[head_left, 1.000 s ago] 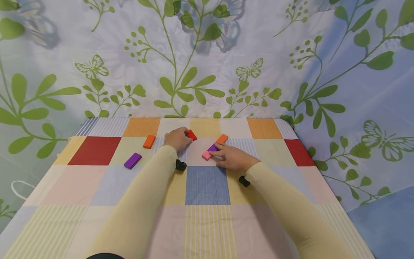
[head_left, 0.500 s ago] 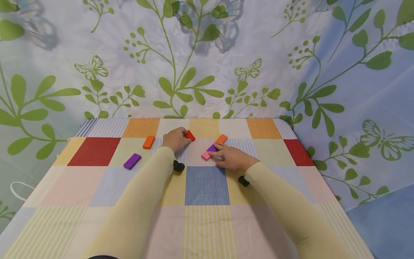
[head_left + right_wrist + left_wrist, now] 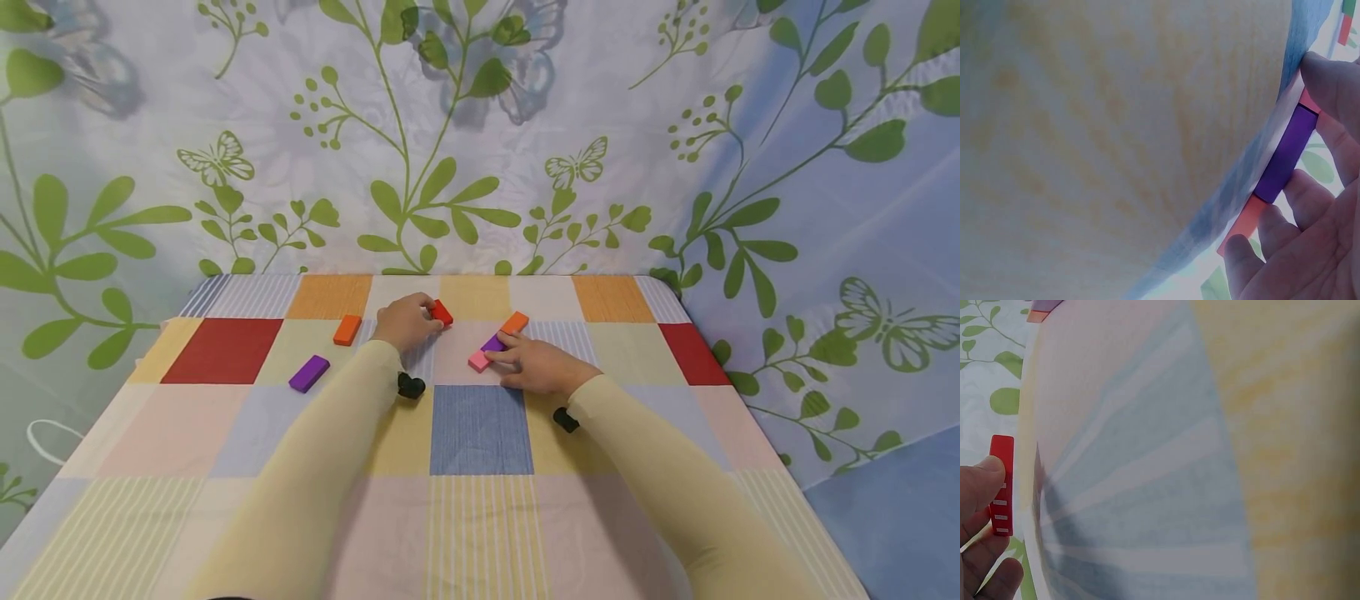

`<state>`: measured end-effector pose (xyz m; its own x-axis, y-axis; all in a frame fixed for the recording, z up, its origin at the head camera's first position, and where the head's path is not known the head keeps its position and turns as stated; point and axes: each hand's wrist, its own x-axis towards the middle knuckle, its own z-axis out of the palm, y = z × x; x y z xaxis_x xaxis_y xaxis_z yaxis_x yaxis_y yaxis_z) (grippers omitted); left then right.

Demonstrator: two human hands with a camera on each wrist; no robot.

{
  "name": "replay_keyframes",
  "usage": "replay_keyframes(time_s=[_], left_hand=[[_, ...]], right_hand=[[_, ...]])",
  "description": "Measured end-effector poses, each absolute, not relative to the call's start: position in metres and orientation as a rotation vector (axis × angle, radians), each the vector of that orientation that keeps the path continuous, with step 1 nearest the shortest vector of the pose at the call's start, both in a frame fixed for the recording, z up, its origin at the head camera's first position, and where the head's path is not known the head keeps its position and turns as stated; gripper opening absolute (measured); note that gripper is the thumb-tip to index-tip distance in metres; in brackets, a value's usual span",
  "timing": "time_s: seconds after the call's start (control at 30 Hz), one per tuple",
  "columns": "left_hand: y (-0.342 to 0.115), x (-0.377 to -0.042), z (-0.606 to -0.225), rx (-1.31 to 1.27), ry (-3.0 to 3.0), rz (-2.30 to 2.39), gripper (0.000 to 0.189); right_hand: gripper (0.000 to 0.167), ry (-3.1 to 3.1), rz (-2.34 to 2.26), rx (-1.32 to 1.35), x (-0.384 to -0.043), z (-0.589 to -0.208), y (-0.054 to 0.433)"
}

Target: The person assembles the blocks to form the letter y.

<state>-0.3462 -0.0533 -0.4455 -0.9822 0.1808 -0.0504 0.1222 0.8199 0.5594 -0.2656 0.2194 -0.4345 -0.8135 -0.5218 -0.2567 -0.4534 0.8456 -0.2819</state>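
My left hand (image 3: pixel 407 323) pinches a small red block (image 3: pixel 441 313) near the back of the table. In the left wrist view the thumb presses the flat face of the red block (image 3: pixel 1002 506), which shows small white glints, with fingers behind it. To its right, a pink block (image 3: pixel 478 361), a purple block (image 3: pixel 492 343) and an orange block (image 3: pixel 516 322) lie end to end in a slanting row. My right hand (image 3: pixel 543 365) rests over this row, fingers loosely extended. The right wrist view shows its fingertips along the purple block (image 3: pixel 1286 154) and the orange one.
A loose orange block (image 3: pixel 347 330) and a loose purple block (image 3: pixel 309 373) lie left of the left forearm. A patchwork cloth (image 3: pixel 480 429) covers the table. Behind it hangs a leaf-patterned curtain (image 3: pixel 480 125). A white cord loop (image 3: pixel 47 442) shows at the left edge.
My left hand has shifted very slightly left, still at the red block. My right hand and the row of blocks stay in place.
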Motion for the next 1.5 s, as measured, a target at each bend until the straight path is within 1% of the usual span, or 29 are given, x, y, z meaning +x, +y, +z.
replay_keyframes(time_s=[0.23,0.57,0.87,1.23,1.5], left_hand=[[-0.051,-0.340,-0.446,0.259,2.890,0.876,0.037],[-0.042,-0.333,-0.448,0.372,2.893,0.866,0.037],[-0.037,-0.320,-0.442,0.442,2.890,0.838,0.029],[-0.032,-0.313,-0.447,0.451,2.855,0.776,0.032],[-0.030,-0.307,-0.445,0.444,2.845,0.789,0.030]], right_hand=[[0.062,2.712,-0.271,-0.754,-0.268,-0.437,0.221],[0.063,2.683,-0.264,-0.708,-0.268,-0.436,0.218],[0.063,2.691,-0.247,-0.710,-0.268,-0.436,0.218],[0.063,2.693,-0.237,-0.716,-0.267,-0.434,0.218],[0.063,2.693,-0.238,-0.699,-0.267,-0.433,0.217]])
